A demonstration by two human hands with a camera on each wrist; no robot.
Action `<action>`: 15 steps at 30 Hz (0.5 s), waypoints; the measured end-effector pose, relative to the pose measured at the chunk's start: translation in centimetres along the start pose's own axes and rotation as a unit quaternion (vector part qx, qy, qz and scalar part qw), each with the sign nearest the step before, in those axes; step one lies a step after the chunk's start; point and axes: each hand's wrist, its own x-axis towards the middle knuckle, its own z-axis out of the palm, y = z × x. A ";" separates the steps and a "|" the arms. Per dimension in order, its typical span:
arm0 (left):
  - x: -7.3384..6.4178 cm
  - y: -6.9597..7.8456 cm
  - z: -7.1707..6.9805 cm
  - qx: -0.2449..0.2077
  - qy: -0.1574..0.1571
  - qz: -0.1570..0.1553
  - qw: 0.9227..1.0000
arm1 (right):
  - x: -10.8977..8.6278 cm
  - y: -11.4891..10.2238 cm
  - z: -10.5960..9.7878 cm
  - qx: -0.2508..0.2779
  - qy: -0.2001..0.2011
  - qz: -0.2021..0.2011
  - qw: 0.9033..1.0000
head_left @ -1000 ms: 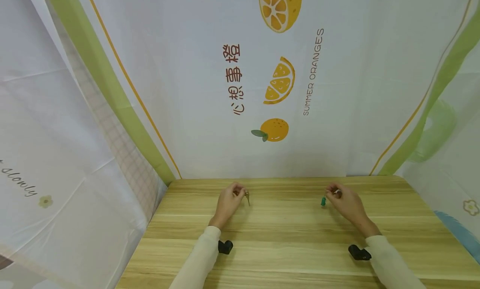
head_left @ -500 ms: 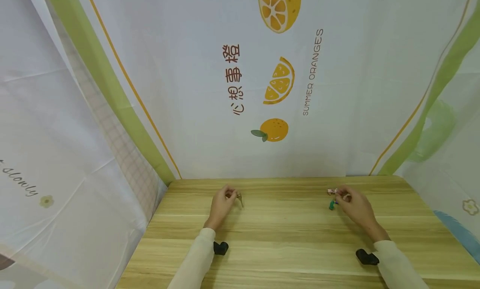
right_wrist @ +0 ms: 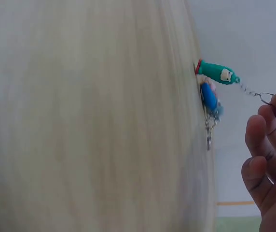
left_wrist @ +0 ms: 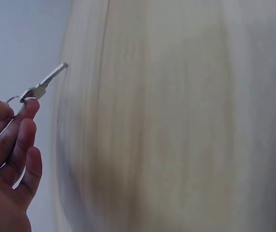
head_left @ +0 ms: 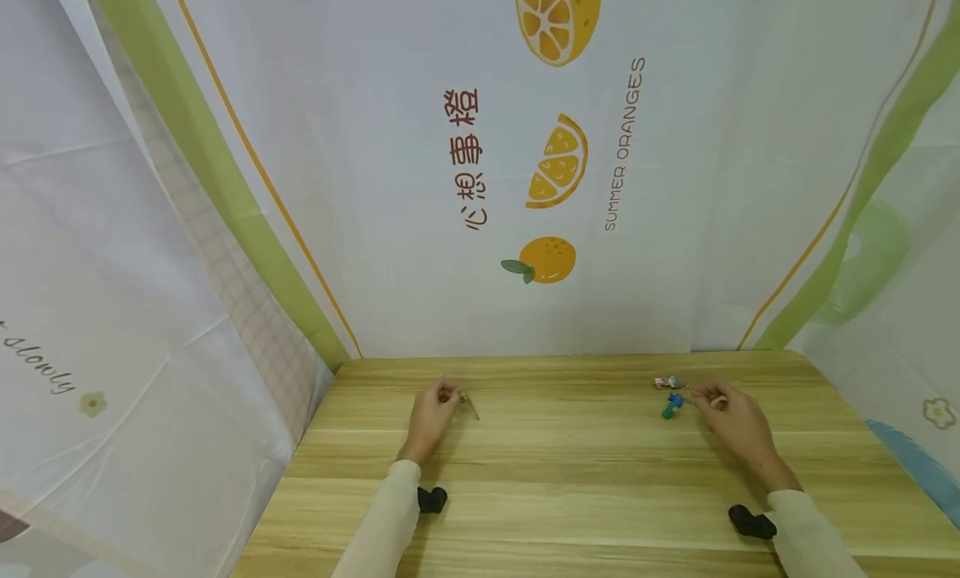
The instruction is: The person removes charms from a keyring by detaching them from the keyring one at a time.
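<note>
My left hand point(head_left: 433, 418) pinches a ring between thumb and index finger at the left of the table, with a silver key point(left_wrist: 44, 84) on it. The key points outward, its tip close over the wood in the left wrist view. On the right, my right hand point(head_left: 738, 424) pinches the small split ring point(right_wrist: 266, 98) of a keychain. From its short chain extends a green figure charm point(right_wrist: 217, 72) with a white face and red base, the base at the tabletop. Beside it lie a blue charm point(right_wrist: 208, 96) and a pinkish-white charm point(head_left: 663, 383), with metal rings trailing.
The wood-grain table point(head_left: 562, 478) ends at a white curtain point(head_left: 405, 295) printed with oranges. A black wrist mount point(head_left: 432, 500) sits by the left sleeve, another black mount point(head_left: 752, 521) by the right.
Both hands have moved apart and slightly nearer me. The green charm hung from my right hand and now meets the table. Pinkish-white and blue charms now show beside it.
</note>
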 end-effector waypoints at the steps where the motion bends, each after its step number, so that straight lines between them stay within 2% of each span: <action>1: 0.0 -0.1 -0.1 0.001 -0.001 -0.001 1.000 | 0.0 0.2 0.0 -0.002 0.001 0.004 1.000; 9: -0.2 -0.5 -0.5 0.057 -0.003 -0.013 0.998 | -0.3 0.9 -0.6 -0.029 -0.010 0.020 0.999; 15: -0.3 -0.8 -0.7 0.090 0.000 -0.022 0.996 | -0.2 1.4 -1.1 -0.059 -0.037 0.065 0.995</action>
